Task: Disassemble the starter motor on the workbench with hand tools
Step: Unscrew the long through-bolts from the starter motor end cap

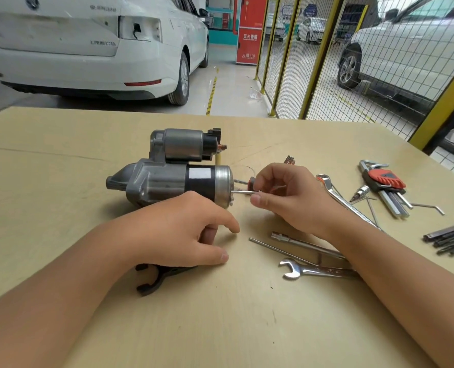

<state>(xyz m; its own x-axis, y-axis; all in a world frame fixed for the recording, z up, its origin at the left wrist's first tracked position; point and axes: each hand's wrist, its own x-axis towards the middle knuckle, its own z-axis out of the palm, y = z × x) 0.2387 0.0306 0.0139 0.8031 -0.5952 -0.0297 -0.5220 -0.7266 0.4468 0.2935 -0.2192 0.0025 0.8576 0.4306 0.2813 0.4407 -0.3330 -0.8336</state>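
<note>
The starter motor (172,179) lies on its side on the bench (61,166) in front of you, nose to the left, silver end cap to the right. Your left hand (178,229) rests just before it, fingers loosely curled and holding nothing, above a black forked lever (154,282). From the end cap a thin through bolt (244,192) sticks out toward your right hand (286,195), whose fingers pinch its free end; whether that hand also holds the red-handled tool behind it, you cannot tell. Near your right forearm lie a socket extension (300,243) and an open-end wrench (308,270). Farther right sits a red hex key set (385,181).
</note>
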